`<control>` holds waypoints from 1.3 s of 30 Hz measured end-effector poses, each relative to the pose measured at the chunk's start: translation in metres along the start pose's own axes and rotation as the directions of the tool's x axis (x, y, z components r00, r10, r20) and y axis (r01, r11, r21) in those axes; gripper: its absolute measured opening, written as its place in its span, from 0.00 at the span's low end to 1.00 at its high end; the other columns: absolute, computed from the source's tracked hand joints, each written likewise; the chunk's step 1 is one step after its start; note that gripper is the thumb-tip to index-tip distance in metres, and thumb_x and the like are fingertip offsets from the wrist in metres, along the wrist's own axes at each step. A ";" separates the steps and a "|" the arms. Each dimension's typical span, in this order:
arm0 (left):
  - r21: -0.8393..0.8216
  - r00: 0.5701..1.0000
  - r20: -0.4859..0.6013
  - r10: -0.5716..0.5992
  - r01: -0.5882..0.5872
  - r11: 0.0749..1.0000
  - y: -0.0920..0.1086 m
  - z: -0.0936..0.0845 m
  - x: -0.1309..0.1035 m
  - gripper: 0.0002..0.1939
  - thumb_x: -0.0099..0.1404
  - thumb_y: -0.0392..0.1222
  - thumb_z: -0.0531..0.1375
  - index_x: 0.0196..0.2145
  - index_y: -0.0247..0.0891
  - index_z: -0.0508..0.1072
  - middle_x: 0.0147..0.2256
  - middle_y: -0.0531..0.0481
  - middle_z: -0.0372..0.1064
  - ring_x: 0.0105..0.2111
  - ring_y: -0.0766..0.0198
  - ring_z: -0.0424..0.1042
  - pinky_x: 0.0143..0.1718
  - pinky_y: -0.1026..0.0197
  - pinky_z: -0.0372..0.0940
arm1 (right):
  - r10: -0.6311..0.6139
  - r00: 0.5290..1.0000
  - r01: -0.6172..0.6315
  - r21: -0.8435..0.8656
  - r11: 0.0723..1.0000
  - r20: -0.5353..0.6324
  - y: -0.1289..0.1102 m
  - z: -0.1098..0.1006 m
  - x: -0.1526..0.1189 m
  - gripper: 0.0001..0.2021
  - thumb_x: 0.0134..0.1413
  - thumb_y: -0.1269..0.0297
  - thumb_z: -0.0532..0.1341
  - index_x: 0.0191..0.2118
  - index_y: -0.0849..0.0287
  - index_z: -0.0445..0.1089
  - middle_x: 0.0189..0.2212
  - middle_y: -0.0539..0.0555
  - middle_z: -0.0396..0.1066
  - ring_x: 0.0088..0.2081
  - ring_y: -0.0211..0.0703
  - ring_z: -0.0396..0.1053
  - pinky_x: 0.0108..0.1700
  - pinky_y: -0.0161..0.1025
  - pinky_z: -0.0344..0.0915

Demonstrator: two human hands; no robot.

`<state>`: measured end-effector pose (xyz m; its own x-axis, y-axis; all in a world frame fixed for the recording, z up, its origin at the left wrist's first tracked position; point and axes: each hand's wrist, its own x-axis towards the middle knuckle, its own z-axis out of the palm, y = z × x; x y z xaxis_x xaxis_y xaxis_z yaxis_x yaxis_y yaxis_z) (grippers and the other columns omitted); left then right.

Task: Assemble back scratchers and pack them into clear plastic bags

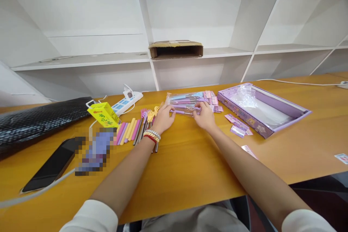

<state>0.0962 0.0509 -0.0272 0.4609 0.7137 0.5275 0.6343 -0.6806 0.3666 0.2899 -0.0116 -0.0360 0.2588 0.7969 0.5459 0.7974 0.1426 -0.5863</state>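
Observation:
Several clear plastic packets (pixel 187 98) with blue and purple sticks and pink cards lie in a pile at the middle of the table. My left hand (pixel 163 117), with bracelets at the wrist, has its fingers closed at the left end of the nearest packet. At that packet's right part, my right hand (pixel 204 115) pinches the plastic. Beside my left hand lie pink, purple and yellow sticks (pixel 131 130) and several metal rods with purple and yellow hand-shaped ends (pixel 150 116), partly hidden by the hand.
An open purple box (pixel 272 127) with clear plastic inside stands right, small cards (pixel 239 125) before it. Left are a yellow box (pixel 103 115), a power strip (pixel 127 102), a phone (pixel 53 165) and a black wrapped roll (pixel 40 121). A cardboard box (pixel 176 44) sits on the shelf.

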 end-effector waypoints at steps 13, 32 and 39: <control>0.282 0.961 -0.105 -0.256 0.276 0.919 -0.033 -0.055 -0.052 0.09 0.59 0.39 0.50 0.34 0.38 0.69 0.36 0.45 0.69 0.38 0.58 0.68 0.41 0.59 0.60 | -0.118 0.977 0.113 0.040 0.993 0.178 0.012 0.012 -0.028 0.05 0.47 0.70 0.54 0.30 0.59 0.67 0.34 0.55 0.68 0.39 0.44 0.64 0.43 0.39 0.60; 0.482 0.840 -0.001 -0.543 0.476 0.736 -0.027 -0.059 -0.065 0.20 0.60 0.52 0.48 0.34 0.35 0.72 0.34 0.35 0.72 0.37 0.47 0.71 0.35 0.52 0.63 | -0.061 0.925 0.027 0.096 0.995 0.375 0.012 0.010 -0.036 0.05 0.46 0.69 0.56 0.27 0.60 0.70 0.27 0.52 0.72 0.28 0.38 0.66 0.32 0.33 0.59; 0.496 0.803 -0.058 -0.593 0.539 0.681 -0.025 -0.063 -0.065 0.18 0.60 0.41 0.46 0.38 0.31 0.71 0.34 0.32 0.71 0.38 0.45 0.71 0.34 0.51 0.63 | -0.057 0.918 0.027 0.081 0.996 0.393 0.010 0.008 -0.036 0.06 0.46 0.69 0.56 0.28 0.60 0.71 0.26 0.51 0.72 0.29 0.38 0.66 0.32 0.33 0.58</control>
<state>0.0111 0.0113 -0.0220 -0.0420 0.9671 0.2509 0.9881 0.0030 0.1540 0.2843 -0.0346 -0.0667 -0.0223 0.9541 0.2987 0.7577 0.2111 -0.6175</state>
